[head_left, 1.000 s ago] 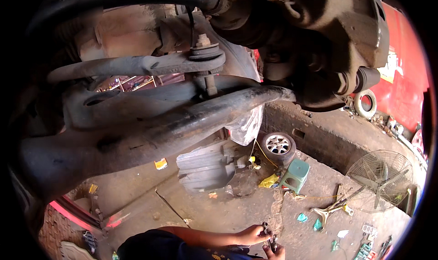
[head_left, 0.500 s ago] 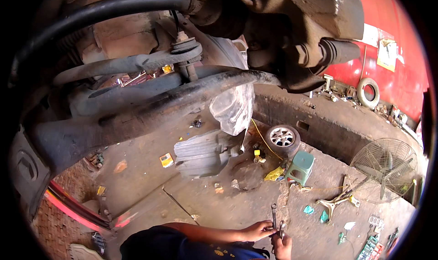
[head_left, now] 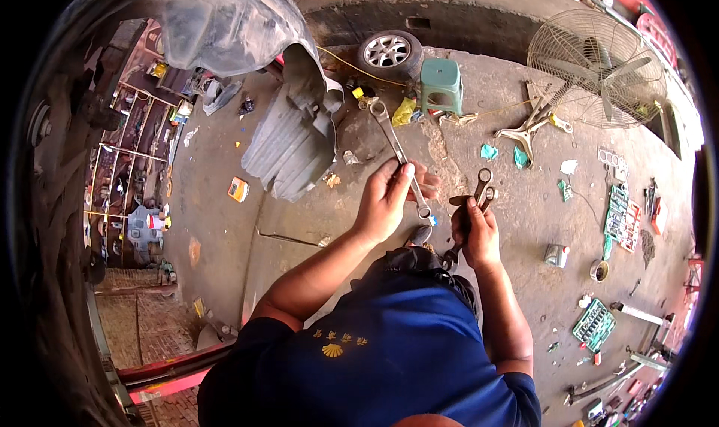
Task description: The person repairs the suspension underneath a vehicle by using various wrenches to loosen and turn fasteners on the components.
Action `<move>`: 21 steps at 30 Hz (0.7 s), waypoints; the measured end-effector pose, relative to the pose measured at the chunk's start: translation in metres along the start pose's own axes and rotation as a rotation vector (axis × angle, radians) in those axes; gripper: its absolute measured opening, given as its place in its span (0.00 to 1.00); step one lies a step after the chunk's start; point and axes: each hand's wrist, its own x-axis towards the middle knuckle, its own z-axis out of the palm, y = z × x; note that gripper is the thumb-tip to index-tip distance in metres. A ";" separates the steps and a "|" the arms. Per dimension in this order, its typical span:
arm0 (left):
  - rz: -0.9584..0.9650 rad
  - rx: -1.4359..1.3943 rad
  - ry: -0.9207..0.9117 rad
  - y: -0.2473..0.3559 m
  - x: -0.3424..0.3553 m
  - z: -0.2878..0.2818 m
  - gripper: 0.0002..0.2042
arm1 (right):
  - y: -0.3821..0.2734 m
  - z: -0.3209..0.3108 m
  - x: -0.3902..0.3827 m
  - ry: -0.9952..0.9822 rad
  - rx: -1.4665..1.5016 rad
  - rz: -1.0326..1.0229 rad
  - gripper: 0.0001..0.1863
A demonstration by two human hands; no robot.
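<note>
My left hand (head_left: 383,206) pinches a long double-ended ring spanner (head_left: 392,136) between thumb and fingers, its upper ring pointing away from me and its lower ring hanging below the fingers. To the right, my right hand (head_left: 481,240) is closed round a bunch of spanners (head_left: 484,177). Two ring ends stick up above the thumb, and a flat dark end juts out to the left. More dark metal shows below that fist, partly hidden. Both hands are in front of my body, apart from each other.
Grey plastic liners (head_left: 288,138) hang at upper left beside the vehicle's underside. Beyond my hands are a wheel (head_left: 389,52), a green stool (head_left: 442,86) and a large fan (head_left: 597,67). Tool cases (head_left: 594,324) and a tin (head_left: 556,255) lie on the floor at right.
The view has swung down, away from the suspension parts overhead. My hands, formerly close together at the spanners, are now apart, with one spanner in the left and several in the right.
</note>
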 end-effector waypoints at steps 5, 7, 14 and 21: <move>-0.040 0.056 -0.023 0.021 -0.006 0.012 0.18 | -0.015 -0.024 -0.013 0.055 0.132 0.154 0.18; -0.038 0.030 -0.019 0.013 -0.007 0.019 0.18 | -0.024 -0.038 -0.017 0.132 0.283 0.063 0.21; -0.119 -0.008 -0.080 -0.016 -0.006 0.030 0.13 | 0.023 -0.122 -0.012 -0.005 0.731 0.074 0.27; -0.480 0.072 -0.317 -0.079 -0.023 0.076 0.06 | -0.015 -0.098 -0.042 -0.032 0.742 -0.127 0.30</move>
